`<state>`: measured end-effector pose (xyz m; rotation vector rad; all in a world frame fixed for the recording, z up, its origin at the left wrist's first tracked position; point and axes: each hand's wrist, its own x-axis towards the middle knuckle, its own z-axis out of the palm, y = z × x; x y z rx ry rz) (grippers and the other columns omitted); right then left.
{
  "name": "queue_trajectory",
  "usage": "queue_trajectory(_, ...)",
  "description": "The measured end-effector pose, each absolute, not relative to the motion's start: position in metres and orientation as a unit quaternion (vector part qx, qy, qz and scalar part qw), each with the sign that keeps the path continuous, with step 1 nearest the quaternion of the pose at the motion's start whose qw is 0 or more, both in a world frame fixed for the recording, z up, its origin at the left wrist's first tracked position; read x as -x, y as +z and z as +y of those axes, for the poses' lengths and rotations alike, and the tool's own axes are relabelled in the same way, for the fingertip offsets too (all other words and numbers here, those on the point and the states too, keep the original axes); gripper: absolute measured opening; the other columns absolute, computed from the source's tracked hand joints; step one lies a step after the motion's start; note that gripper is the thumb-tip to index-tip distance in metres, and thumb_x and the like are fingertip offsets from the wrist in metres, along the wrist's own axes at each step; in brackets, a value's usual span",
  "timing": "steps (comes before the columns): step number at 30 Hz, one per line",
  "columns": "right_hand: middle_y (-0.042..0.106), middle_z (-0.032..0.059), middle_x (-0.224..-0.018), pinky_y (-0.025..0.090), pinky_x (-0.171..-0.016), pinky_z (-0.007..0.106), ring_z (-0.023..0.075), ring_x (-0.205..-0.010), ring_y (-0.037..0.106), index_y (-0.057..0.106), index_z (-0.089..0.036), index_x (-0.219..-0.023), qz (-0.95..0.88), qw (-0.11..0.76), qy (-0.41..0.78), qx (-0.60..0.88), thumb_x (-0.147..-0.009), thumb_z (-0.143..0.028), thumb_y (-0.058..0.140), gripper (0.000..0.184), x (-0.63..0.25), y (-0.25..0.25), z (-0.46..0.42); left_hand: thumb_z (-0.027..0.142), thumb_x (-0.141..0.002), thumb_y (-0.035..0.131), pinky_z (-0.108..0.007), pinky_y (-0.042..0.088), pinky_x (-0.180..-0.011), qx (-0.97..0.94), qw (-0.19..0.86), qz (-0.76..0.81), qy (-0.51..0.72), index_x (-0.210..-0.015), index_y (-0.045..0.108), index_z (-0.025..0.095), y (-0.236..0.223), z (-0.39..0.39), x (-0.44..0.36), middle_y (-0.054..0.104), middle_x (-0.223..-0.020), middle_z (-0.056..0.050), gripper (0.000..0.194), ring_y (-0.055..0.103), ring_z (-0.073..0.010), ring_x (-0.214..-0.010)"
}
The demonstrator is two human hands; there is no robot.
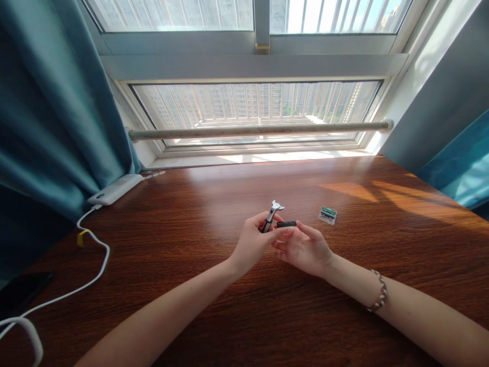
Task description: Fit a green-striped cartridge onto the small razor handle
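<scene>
My left hand (pixel 252 238) is closed around a silver and black razor handle (pixel 270 216), whose bare metal head points up and to the right. Just right of the handle, a small black razor cartridge (pixel 286 224) lies level between my two hands. The fingers of my right hand (pixel 305 248) pinch its right end, palm turned up, and my left thumb reaches toward its lower side. Some of the right fingers sit partly behind the left hand. Farther right on the table rests a clear plastic case (pixel 327 215) with green and dark cartridges in it.
The brown wooden table (pixel 214 316) runs up to a window with a horizontal rail (pixel 260 131). At the left, a white power bank (pixel 115 190) lies by the blue curtain (pixel 57 102), with a white cable (pixel 103 270) trailing forward. A dark flat object (pixel 25 290) lies at the left edge.
</scene>
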<state>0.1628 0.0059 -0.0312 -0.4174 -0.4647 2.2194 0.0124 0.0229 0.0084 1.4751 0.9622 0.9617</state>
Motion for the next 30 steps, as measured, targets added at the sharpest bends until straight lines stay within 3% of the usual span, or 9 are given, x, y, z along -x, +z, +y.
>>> queue_trajectory(5, 0.058, 0.0069, -0.105, 0.038, -0.078, 0.029, 0.0177, -0.094, 0.051, 0.058, -0.016, -0.097, -0.183, 0.408, 0.881, 0.154, -0.075, -0.041, 0.054, 0.034, -0.163, -0.035, 0.006, 0.033, -0.067, 0.067, -0.018, 0.025, -0.045, -0.615, 0.549, 0.401, 0.401, -0.079, 0.055, 0.013, 0.009, 0.023, -0.013, 0.038, -0.058, 0.005, 0.026, 0.032, -0.0047, -0.049)
queue_trajectory(10, 0.059, 0.0037, -0.102, 0.038, -0.079, 0.03, 0.0166, -0.089, 0.053, 0.059, -0.021, -0.1, -0.218, 0.43, 0.86, 0.169, -0.074, -0.045, 0.057, 0.036, -0.167, -0.034, 0.011, 0.043, -0.071, 0.06, -0.017, 0.023, -0.04, -0.54, 0.586, 0.414, 0.441, -0.096, 0.048, 0.017, 0.009, 0.018, -0.015, 0.036, -0.055, 0.008, 0.038, 0.029, -0.004, -0.042)
queue_trajectory(14, 0.058, 0.0008, -0.106, 0.038, -0.081, 0.03, 0.0161, -0.092, 0.053, 0.059, -0.025, -0.1, -0.244, 0.455, 0.839, 0.173, -0.073, -0.046, 0.059, 0.034, -0.17, -0.032, 0.018, 0.054, -0.081, 0.038, -0.017, 0.017, -0.037, -0.46, 0.673, 0.386, 0.432, -0.083, 0.045, 0.017, 0.008, 0.005, -0.02, 0.034, -0.053, 0.008, 0.038, 0.021, -0.0035, -0.038)
queue_trajectory(17, 0.06, 0.0, -0.099, 0.039, -0.08, 0.03, 0.0146, -0.085, 0.053, 0.059, -0.024, -0.099, -0.262, 0.462, 0.831, 0.163, -0.073, -0.045, 0.06, 0.034, -0.171, -0.033, 0.019, 0.051, -0.083, 0.037, -0.017, 0.015, -0.037, -0.453, 0.722, 0.362, 0.377, -0.075, 0.044, 0.016, 0.012, -0.006, -0.023, 0.033, -0.052, 0.007, 0.037, 0.02, -0.0039, -0.039)
queue_trajectory(21, 0.061, -0.0019, -0.092, 0.042, -0.071, 0.029, 0.0125, -0.072, 0.052, 0.057, -0.026, -0.102, -0.277, 0.454, 0.835, 0.139, -0.072, -0.044, 0.061, 0.035, -0.169, -0.033, 0.016, 0.047, -0.085, 0.037, -0.019, 0.016, -0.039, -0.486, 0.708, 0.36, 0.364, -0.075, 0.044, 0.016, 0.017, -0.015, -0.025, 0.031, -0.053, 0.006, 0.033, 0.021, -0.0056, -0.043)
queue_trajectory(30, 0.06, -0.0034, -0.079, 0.042, -0.071, 0.03, 0.0127, -0.068, 0.052, 0.053, -0.027, -0.107, -0.311, 0.435, 0.835, 0.129, -0.066, -0.048, 0.067, 0.047, -0.174, -0.036, 0.016, 0.045, -0.085, 0.037, -0.019, 0.021, -0.043, -0.529, 0.673, 0.37, 0.362, -0.072, 0.046, 0.015, 0.014, -0.019, -0.026, 0.031, -0.055, 0.005, 0.034, 0.026, -0.0068, -0.049)
